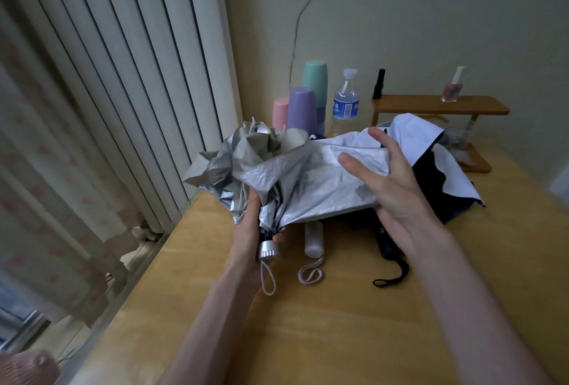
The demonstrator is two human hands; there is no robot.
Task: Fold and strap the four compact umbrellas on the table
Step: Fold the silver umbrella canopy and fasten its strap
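Head: crinkled silver umbrella

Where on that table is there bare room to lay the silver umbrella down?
The near tabletop is bare between left forearm and right forearm, below the white strap and black strap. The back is crowded: unfolded umbrellas, plastic cups, water bottle, wooden shelf.

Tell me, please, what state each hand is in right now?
Left hand: closed around the crumpled silver fabric umbrella, just above its handle.
Right hand: open, fingers spread, thumb resting on the same umbrella.
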